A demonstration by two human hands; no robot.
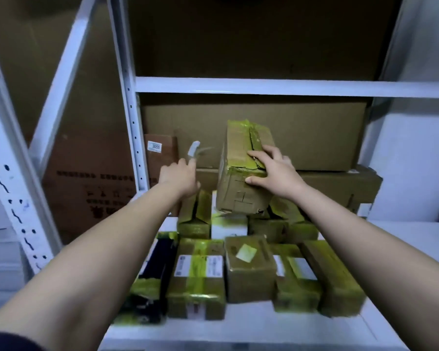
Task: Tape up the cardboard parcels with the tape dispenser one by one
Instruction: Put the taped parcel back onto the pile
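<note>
White metal shelf [251,325] carries taped parcels [198,282]; the top parcel [243,173] sits tilted on the pile, grasped by the right hand [276,171]. Left hand [180,177] reaches empty, fingers loose. No tape dispenser shows; apparently a parcel is being fetched, so lifting it clear comes next.

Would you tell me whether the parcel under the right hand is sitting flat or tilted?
Tilted. The parcel leans on the smaller boxes beneath it, top face sloping, with the right hand on it.
</note>
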